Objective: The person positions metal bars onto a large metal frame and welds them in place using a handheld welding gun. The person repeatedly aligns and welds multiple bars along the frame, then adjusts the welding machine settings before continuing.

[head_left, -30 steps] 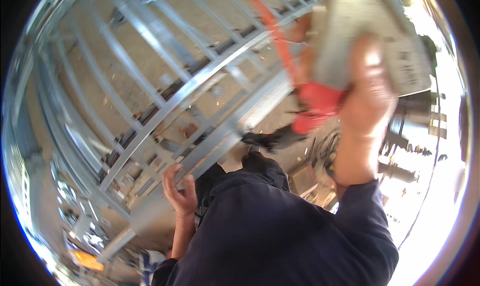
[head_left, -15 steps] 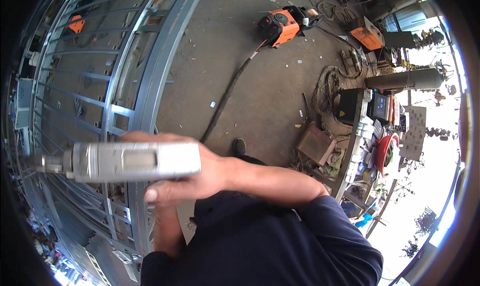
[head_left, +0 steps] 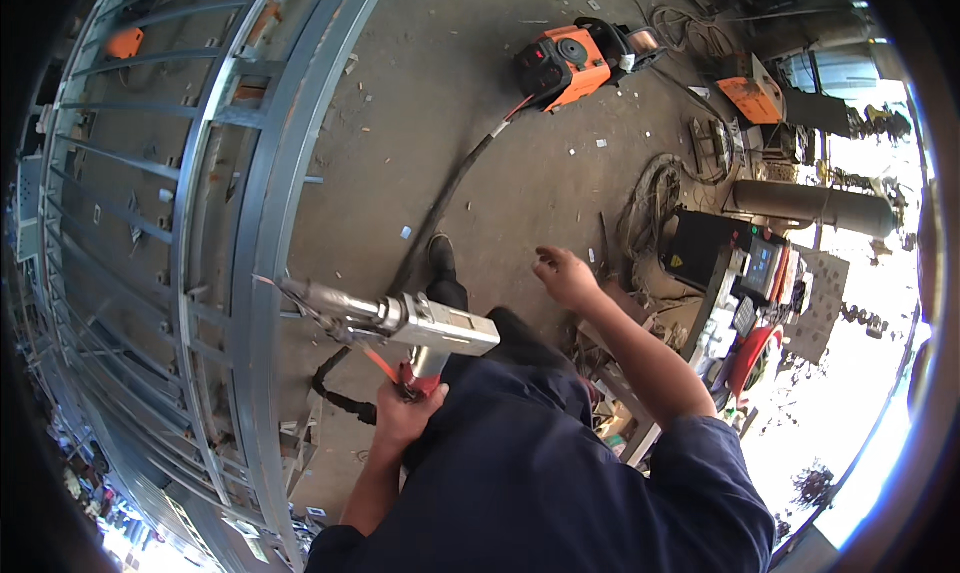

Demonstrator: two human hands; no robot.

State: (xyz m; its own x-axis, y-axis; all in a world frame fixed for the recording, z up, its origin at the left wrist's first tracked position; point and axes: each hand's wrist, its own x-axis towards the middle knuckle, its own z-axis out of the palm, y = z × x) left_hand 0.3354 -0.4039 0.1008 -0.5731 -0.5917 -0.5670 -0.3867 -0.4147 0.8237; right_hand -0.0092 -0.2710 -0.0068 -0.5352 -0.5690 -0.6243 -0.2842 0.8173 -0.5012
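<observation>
My left hand [head_left: 403, 415] is wrapped around the red grip of a handheld welding gun [head_left: 455, 328]. The gun has a silver block-shaped body, and its nozzle points left towards a steel frame [head_left: 262, 183]. A thin wire runs along the nozzle to its tip, close to the frame's near beam. From the gun's lower side, a black cable [head_left: 345, 403] loops away. Out to the right, my right hand [head_left: 568, 278] is in the air above the floor, away from the gun. Its fingers are loosely bent and a little apart, with nothing seen in them.
An orange and black machine [head_left: 585, 68] stands on the floor ahead, a thick dark hose [head_left: 455, 188] running from it. At the right are a cluttered bench with a red basin [head_left: 750, 363], a grey gas cylinder [head_left: 815, 205], coiled cables [head_left: 655, 193] and another orange machine [head_left: 752, 98].
My right hand has come off the welding gun and swung out to the right. The gun has moved right and lower, its body now tilted, and my left hand's hold on its grip shows.
</observation>
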